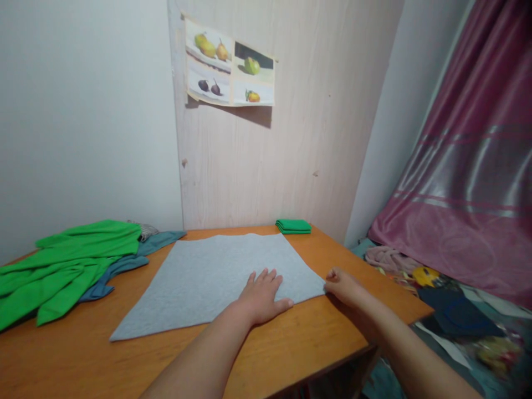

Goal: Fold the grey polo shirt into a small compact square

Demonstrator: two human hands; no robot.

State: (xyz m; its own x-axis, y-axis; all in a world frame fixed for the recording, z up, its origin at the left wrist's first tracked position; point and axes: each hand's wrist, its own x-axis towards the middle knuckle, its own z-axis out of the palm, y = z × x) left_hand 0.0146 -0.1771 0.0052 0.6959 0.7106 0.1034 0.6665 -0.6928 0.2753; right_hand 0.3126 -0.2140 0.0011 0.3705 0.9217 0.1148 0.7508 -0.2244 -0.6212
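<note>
A light grey cloth [199,277] lies spread almost flat on the orange-brown wooden table [299,338]. My left hand [262,296] rests palm down on its near edge, fingers spread and thumb pointing right. At the cloth's near right corner, my right hand [341,287] is closed with the corner pinched in its fingers. Behind the cloth, at the table's far edge, sits a small folded green cloth [293,226].
Bright green fabric [83,249] is heaped at the left over blue-grey fabric [124,266]. A wall with a fruit picture [230,64] stands behind the table. Right of the table edge are a pink curtain [465,210] and a dark folded item [461,313] among clutter.
</note>
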